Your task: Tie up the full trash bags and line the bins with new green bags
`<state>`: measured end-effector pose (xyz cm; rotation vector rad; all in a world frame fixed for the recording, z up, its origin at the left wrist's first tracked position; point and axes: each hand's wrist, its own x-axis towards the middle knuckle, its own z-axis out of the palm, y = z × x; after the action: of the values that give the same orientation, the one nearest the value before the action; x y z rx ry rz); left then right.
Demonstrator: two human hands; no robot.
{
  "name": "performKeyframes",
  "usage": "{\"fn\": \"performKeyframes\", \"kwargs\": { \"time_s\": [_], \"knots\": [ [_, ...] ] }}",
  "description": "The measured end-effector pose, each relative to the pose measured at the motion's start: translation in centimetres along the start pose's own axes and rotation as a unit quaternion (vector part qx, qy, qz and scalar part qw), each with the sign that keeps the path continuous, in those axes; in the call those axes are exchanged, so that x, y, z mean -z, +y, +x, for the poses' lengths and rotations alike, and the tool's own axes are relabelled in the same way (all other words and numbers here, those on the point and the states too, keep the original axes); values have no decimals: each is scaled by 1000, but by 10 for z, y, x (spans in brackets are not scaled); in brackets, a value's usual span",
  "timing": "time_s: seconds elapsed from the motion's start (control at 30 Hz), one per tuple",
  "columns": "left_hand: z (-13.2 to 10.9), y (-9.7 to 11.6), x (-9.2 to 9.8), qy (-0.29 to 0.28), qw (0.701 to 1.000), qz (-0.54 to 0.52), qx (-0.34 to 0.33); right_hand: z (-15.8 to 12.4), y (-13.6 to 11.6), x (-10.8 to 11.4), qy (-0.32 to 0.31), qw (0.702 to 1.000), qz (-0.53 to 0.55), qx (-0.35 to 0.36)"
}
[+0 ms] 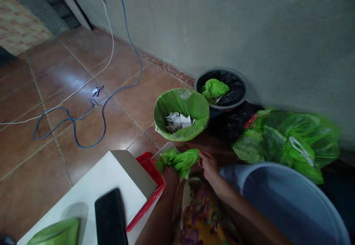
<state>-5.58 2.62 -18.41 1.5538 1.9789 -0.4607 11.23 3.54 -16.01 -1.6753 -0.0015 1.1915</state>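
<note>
A crumpled bright green plastic bag (186,160) is stretched between my two hands, low in the middle of the view. My right hand (208,164) pinches its right end between thumb and fingers. At the other end, my left hand (171,174) is closed on the bunched plastic, its fingertips hidden by the folds. Beneath the bag is a clear plastic container (171,145), partly covered, beside a red perforated basket (145,159). Just beyond stands a bin lined with a green bag (161,108), with torn white paper (179,121) inside.
A dark-lined grey bin (245,86) stands by the wall. Green bags (318,134) lie at right, behind a large blue-grey tub (277,167). A phone (110,215) rests on a white surface (83,186). A blue cable (104,119) and keys (97,90) lie on the tiles.
</note>
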Motion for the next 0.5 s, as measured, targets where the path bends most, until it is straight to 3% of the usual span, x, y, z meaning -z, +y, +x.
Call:
{"fn": "performKeyframes", "kwargs": {
  "time_s": [0.07,0.13,0.23,0.3,0.4,0.5],
  "knots": [
    [1,2,0,-11,1000,0,9,-3,-3,3,23,999,-19,23],
    [3,3,0,-21,1000,-3,15,-10,-13,6,18,992,-81,99],
    [9,5,0,-33,999,-18,21,-23,-39,11,-28,946,-222,233],
    [15,6,1,-44,998,-33,21,-29,-58,14,-34,916,-289,277],
    [23,6,5,-69,996,-62,1,-30,-85,25,23,902,-307,303],
    [26,4,11,-82,993,-87,-20,-32,-106,41,101,906,-238,334]
  ]
}}
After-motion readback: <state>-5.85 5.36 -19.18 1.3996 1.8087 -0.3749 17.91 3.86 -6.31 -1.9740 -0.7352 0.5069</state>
